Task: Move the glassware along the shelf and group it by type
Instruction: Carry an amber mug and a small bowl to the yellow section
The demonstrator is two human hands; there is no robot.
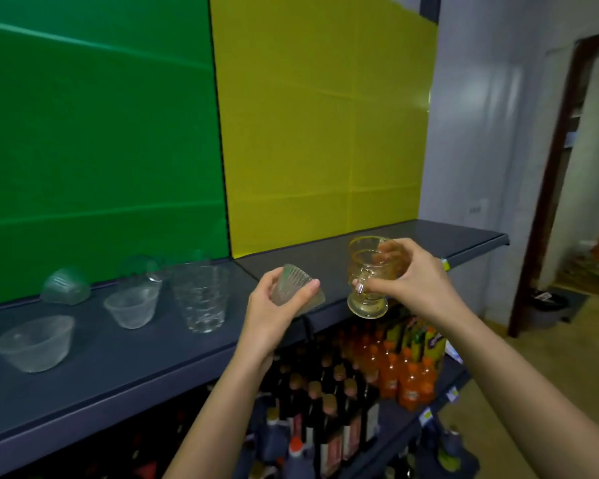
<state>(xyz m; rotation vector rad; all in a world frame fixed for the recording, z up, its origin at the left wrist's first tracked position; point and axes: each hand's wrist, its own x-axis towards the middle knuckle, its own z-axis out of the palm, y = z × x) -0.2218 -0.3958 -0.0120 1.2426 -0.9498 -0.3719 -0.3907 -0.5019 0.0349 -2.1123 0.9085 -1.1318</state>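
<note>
Sorting was partly done. The left hand [274,314] gripped a ribbed glass [293,278], held tilted above the shelf [118,368]. The right hand [424,283] gripped an amber mug [365,262] just beside it. On the shelf stood a near bowl [35,342], a middle bowl [132,307], a tall tumbler [201,295] and an overturned bowl [66,286], all set apart. By my judgement, both held pieces were yet to be placed.

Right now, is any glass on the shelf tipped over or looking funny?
Yes. The small clear glass bowl at the back left of the dark grey shelf looks tipped onto its side by the green back panel, while the frosted glass bowls near it stand upright.
</note>
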